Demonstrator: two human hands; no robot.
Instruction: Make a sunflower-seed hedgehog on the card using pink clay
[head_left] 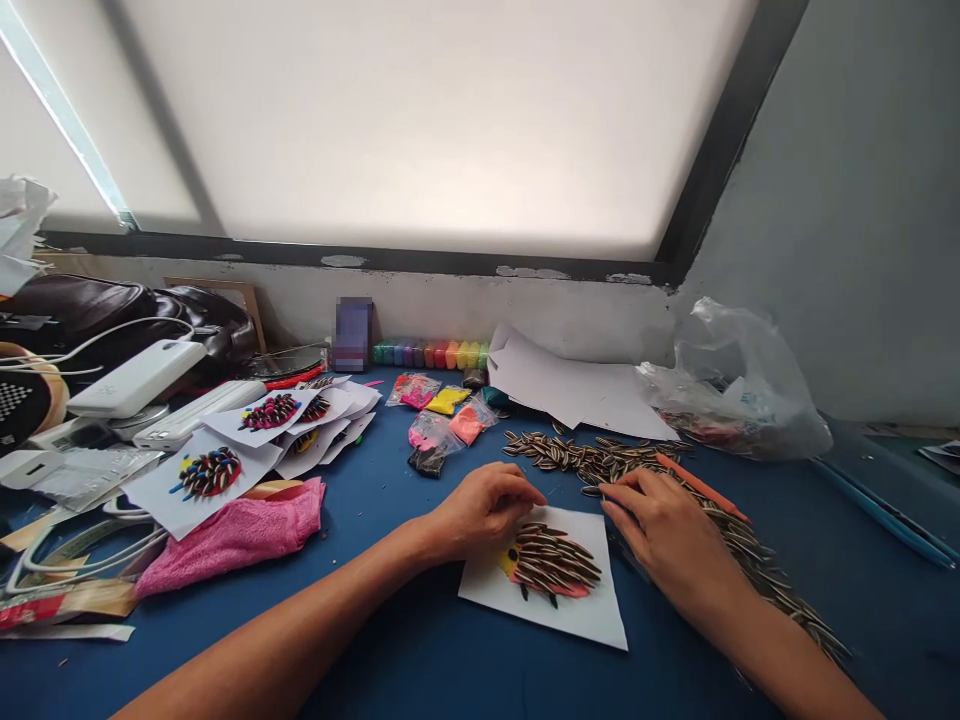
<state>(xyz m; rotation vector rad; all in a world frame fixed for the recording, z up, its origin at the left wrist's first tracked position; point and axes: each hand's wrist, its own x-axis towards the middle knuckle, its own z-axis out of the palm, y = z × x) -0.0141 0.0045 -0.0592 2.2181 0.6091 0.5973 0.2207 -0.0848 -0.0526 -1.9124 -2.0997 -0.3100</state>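
Note:
My left hand is over the upper left edge of a white paper card, its fingers curled and pinched together. Whatever lies between those fingertips is hidden. On the card sits a hedgehog figure with a yellow face, a pink clay body and rows of striped sunflower seeds as spines. To the card's right, my right hand pinches at a sunflower seed that sticks out by its fingertips. Behind and beside this hand spreads a long pile of sunflower seeds.
Finished seed cards are stacked at left by a pink cloth and white power banks. Small clay bags, white sheets and a plastic bag stand behind. An orange stick-like tool lies on the seeds.

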